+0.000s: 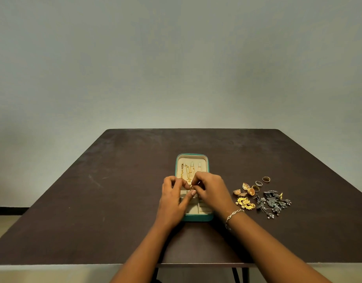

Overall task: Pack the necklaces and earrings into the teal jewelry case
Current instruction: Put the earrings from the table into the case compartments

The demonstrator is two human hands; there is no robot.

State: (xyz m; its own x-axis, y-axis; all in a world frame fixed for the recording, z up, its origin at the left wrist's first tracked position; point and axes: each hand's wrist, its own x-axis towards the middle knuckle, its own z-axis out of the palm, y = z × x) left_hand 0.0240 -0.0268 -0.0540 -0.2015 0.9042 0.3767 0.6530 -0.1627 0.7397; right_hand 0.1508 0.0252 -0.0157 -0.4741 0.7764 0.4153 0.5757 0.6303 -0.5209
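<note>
Working over the open teal jewelry case [198, 217], which lies on the dark brown worktop [114, 201], the person appears to be partway through the packing, seating one small item. The right hand [209, 188] hovers above the middle of the case, thumb and fingertips pinched on a small gold piece [191, 187], probably an earring, though it is too small to be sure. The left hand [172, 199] comes in from the case's left side with its fingers curled close to the same piece; whether it grips the piece or only steadies it cannot be told.

In the far half of the case, thin gold chain necklaces [186, 171] hang in a row against the cream lining, so that part looks done. The near half is split into small cream compartments – those that show past the hands look bare, and the rest are hidden.

To the right of the case wait the loose pieces: dome-shaped gold earrings [240, 193], flat yellow-gold filigree earrings [245, 203], a few metal rings [258, 183] and a tangled heap of dark silver jewellery [274, 203].

The next move likely calls for lowering the pinched piece into a compartment and letting go cleanly – then reaching right of the case for another earring.
</note>
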